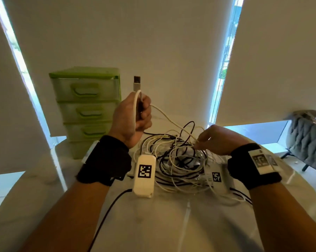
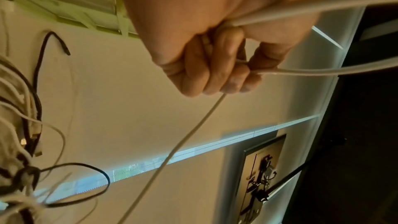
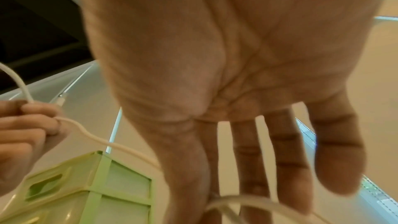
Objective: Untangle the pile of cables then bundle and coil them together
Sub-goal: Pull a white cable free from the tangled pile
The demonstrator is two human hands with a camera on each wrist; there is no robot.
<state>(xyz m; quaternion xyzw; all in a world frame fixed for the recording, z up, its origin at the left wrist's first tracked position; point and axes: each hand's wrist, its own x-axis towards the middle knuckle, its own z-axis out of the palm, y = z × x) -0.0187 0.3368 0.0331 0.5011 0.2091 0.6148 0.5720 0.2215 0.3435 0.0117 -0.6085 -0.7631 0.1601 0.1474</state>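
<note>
A person's two forearms, each strapped with a black wristband carrying a white tagged module, reach over a pale surface (image 1: pixel 171 224) where a tangled pile of cables (image 1: pixel 179 164), white and black strands looped over one another, lies between the wrists. The right hand (image 1: pixel 217 140) hovers at the pile's right edge, fingers (image 3: pixel 286 159) extended downward and loosely spread, fingertips touching white strands; whether any strand is actually pinched cannot be told. The left hand (image 1: pixel 133 115) is raised above the pile's left side, its grip a closed fist around a white cable (image 1: pixel 171 120), which loops over the top of the fist and runs down slack to the heap near the right fingertips. A USB plug (image 1: pixel 136 83) stands upright above the fist. Behind, a green drawer unit (image 1: pixel 86 106) sits on the surface against the wall, with drawn blinds on either side.
</note>
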